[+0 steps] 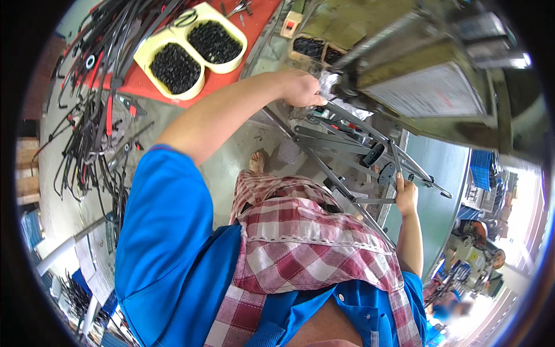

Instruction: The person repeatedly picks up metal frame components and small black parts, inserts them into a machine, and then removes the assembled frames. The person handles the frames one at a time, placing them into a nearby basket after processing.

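Checked red-and-white cloth (300, 243) over the lap lies closest, with blue sleeves either side. Beyond it a grey metal rod frame (347, 141) reaches up into the green machine (428, 69), so fitting looks under way, not finished. On the machine's side sits a pale rectangular label (425, 92). Two cream trays (193, 49) of black parts rest on the red desk (144, 84). Left hand (300, 89) is curled about the frame's upper end; right hand (406, 196) is closed on a lower rod.

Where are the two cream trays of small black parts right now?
In the head view, the two cream trays sit at the upper left on the red table, beside the bundle of black rods and above the left hand.
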Available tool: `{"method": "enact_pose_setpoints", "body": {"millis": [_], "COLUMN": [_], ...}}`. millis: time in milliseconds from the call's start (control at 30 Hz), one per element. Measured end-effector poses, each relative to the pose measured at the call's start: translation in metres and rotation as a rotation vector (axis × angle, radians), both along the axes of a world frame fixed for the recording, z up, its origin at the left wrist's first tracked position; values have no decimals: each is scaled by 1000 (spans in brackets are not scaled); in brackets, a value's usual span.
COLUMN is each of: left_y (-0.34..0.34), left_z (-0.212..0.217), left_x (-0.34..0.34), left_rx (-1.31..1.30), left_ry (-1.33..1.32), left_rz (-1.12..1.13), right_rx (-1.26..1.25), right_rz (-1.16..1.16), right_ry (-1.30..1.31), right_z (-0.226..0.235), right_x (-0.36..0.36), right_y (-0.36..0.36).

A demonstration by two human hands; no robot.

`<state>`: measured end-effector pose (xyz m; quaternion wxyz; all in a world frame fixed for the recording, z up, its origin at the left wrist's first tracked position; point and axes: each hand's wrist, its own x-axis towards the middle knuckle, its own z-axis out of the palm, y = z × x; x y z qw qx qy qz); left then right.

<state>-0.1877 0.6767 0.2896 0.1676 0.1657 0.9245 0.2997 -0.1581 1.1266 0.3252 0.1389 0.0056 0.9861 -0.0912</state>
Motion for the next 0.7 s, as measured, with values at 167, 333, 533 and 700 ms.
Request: {"method": "enact_pose_setpoints", "body": {"millis": [167, 333, 533, 700], "left_y": [23, 115, 291, 426], "left_z": [37, 25, -13, -48], "left_x": [37, 69, 29, -51], "left_rx": [10, -59, -112, 195], "left_ry": [-74, -46, 6, 193], "left_rz": [-81, 36, -285, -288], "right_rx": [-12, 112, 58, 99], "right_rz": [-28, 39, -253, -511], "right_ry": [-16, 1, 403, 922], "right_z": [57, 69, 19, -30], "right_x": [23, 32, 48, 131], "right_y": [9, 75, 274, 372]}}
